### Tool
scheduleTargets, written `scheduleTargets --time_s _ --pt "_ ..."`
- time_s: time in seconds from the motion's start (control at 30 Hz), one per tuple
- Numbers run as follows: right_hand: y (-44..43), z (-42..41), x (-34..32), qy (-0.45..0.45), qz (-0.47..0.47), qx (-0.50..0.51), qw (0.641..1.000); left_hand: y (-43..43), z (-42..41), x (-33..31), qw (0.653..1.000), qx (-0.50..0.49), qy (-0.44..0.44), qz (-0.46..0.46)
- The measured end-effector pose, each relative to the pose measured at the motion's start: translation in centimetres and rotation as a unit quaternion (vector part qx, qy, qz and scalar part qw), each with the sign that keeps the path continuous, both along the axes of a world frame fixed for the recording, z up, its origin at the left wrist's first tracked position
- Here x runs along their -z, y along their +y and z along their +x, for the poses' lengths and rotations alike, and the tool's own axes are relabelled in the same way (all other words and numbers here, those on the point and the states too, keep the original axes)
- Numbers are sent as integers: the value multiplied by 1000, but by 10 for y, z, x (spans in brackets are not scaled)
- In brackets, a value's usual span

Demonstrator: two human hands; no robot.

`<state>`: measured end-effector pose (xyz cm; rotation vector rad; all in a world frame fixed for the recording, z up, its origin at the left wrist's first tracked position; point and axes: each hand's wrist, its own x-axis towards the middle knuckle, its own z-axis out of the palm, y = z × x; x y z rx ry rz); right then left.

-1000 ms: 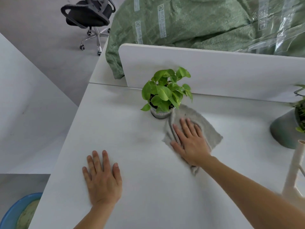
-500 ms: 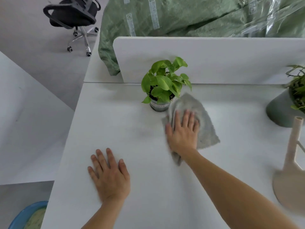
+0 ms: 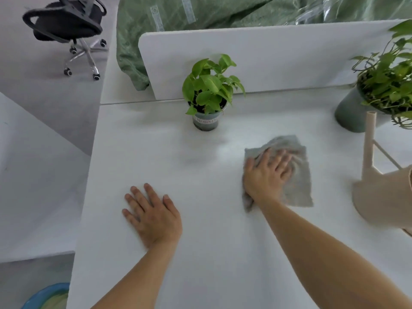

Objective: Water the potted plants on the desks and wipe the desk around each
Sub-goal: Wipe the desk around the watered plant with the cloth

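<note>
While the right hand [image 3: 266,175] lies flat with fingers spread on a soft, rumpled grey cloth [image 3: 299,186], pressing it to the smooth white desk [image 3: 200,264], the left hand [image 3: 153,215] rests palm down on the bare surface nearer the left edge, fingers straight and holding nothing. The cloth is roughly square and fuzzy, its corners sticking out past the palm; the fingertips on it are blurred. It lies apart from a small leafy plant in a glossy dark plastic pot with a pale label band [image 3: 205,122], nearer the person and to its right. A beige matt watering can with a long straight spout [image 3: 383,204] stands just right of the cloth, and behind it sits a larger trailing plant in a round dark green pot [image 3: 350,114]. A white rounded divider panel [image 3: 289,59] backs the desk, with a green woven sack [image 3: 178,23] heaped beyond it and a black wheeled office chair [image 3: 64,25] on the floor at far left
</note>
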<state>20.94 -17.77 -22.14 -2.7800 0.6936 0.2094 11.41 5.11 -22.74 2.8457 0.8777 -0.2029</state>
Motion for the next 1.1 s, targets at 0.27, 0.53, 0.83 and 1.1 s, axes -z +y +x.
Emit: scheduleTargets --time_s 0.27,0.53,0.83,1.1 --pt "-86 -132 4 17 -52 -486 872 18 -10 -1 998 60 -15 -24" --pt "-68 -148 -8 32 -19 102 994 74 -45 -3 982 174 -59 -48" --pt "95 -176 -9 43 16 -418 907 106 -73 -3 976 180 -100 -73" --pt "-25 -83 -44 -98 79 -271 954 -8 -64 -43 923 314 -191 -118"
